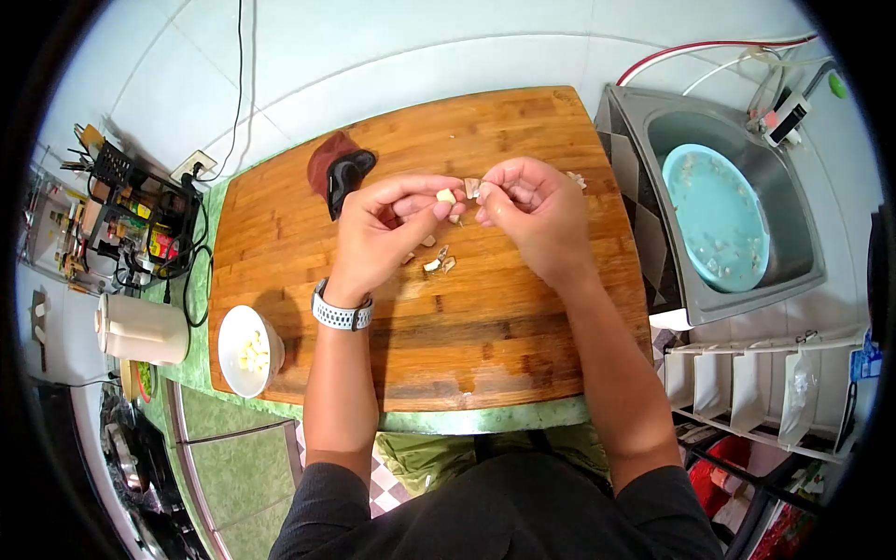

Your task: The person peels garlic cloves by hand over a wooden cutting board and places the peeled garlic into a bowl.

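Over the middle of a wooden board (467, 355), my left hand (397, 224) pinches a small pale yellow clove (446, 197) between thumb and fingers. Close to its right, my right hand (537, 210) is closed on a brownish-white piece of peel (473, 188). Bits of peel (439, 262) lie on the board below my hands. At the board's left front corner, a white bowl (235, 373) holds several pale pieces (253, 353).
A dark red and black cloth item (331, 159) lies at the back left of the board. A light blue basin (719, 219) sits in the metal sink (803, 252) on the right. A beige canister (149, 329) and a black rack (173, 224) stand at left.
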`<state>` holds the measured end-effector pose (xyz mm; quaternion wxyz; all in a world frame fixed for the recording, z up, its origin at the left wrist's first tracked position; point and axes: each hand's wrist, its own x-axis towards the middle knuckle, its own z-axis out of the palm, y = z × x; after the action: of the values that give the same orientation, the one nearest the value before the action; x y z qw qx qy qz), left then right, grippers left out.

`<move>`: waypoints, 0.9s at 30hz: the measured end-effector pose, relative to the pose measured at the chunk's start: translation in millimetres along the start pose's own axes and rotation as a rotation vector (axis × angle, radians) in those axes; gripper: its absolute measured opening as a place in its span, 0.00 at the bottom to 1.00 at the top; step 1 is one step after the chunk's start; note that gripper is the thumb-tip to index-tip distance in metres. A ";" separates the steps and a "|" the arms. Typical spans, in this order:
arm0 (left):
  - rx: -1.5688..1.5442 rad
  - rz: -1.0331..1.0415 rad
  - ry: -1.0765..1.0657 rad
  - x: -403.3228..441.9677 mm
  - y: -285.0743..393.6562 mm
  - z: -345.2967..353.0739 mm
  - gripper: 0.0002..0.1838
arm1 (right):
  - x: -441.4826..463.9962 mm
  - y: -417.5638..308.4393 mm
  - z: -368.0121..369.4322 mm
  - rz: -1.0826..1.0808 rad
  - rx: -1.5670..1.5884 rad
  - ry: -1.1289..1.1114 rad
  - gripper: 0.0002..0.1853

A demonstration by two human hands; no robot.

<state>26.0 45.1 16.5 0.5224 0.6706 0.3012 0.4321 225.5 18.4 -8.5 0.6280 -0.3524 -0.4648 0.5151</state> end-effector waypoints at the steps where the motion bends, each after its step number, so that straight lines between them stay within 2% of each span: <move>1: 0.029 -0.041 0.033 -0.7 3.1 0.5 0.13 | 0.6 2.2 0.0 -0.006 -0.008 0.006 0.02; 3: 0.063 -0.062 0.048 -2.1 6.0 0.3 0.13 | 2.4 3.2 -2.0 -0.054 -0.061 0.074 0.02; 7: 0.131 0.056 0.127 -1.5 0.6 -9.2 0.12 | 14.6 1.3 -15.0 -0.161 -0.039 0.173 0.02; 9: 0.204 0.102 0.235 -1.3 7.5 -20.9 0.13 | 26.4 -15.2 -20.3 -0.107 -0.040 0.382 0.04; 11: 0.286 0.148 0.325 -6.1 28.8 -33.0 0.12 | 24.7 -51.4 -45.7 -0.132 -0.414 0.447 0.07; 14: 0.417 0.276 0.410 -28.6 82.3 -49.1 0.11 | 51.7 -64.6 -137.2 -0.362 -0.771 0.475 0.08; 15: 0.554 0.258 0.432 -43.6 97.6 -60.3 0.11 | 41.6 -93.0 -156.2 -0.342 -1.231 0.486 0.12; 16: 0.700 0.231 0.458 -62.3 114.4 -72.6 0.11 | 43.9 -99.8 -191.4 -0.335 -1.414 0.450 0.11; 17: 0.881 0.202 0.442 -81.0 131.8 -81.0 0.12 | 39.6 -99.2 -235.9 -0.257 -1.574 0.402 0.11; 20: 1.138 -0.012 0.432 -131.0 139.2 -121.7 0.09 | 18.7 -69.0 -383.6 0.060 -1.989 0.234 0.11; 21: 1.208 -0.022 0.412 -145.7 137.4 -135.2 0.09 | 7.3 -55.1 -429.8 0.132 -2.081 0.176 0.11; 22: 1.276 -0.111 0.382 -161.6 136.5 -145.0 0.08 | -3.2 -39.4 -467.0 0.080 -2.141 0.225 0.10; 23: 1.336 -0.201 0.329 -174.5 136.1 -154.8 0.08 | -10.8 -26.0 -507.5 0.191 -2.123 0.210 0.07; 24: 1.394 -0.299 0.280 -189.7 137.2 -164.0 0.08 | -21.5 -33.7 -484.1 0.257 -2.159 0.050 0.06; 25: 1.431 -0.376 0.266 -202.9 135.3 -171.1 0.08 | -20.7 -20.1 -545.8 0.248 -2.081 -0.305 0.06; 26: 1.465 -0.454 0.246 -211.7 135.1 -175.0 0.07 | -21.1 -17.5 -533.6 0.419 -2.162 -0.361 0.06; 27: 1.485 -0.485 0.230 -216.0 134.3 -177.6 0.06 | -24.5 -25.8 -514.7 0.481 -1.982 -0.208 0.07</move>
<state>-235.3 -98.1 102.7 -0.0169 0.7106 0.7010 0.0584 720.2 7.4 -154.6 -0.1087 -0.7505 -0.6506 0.0400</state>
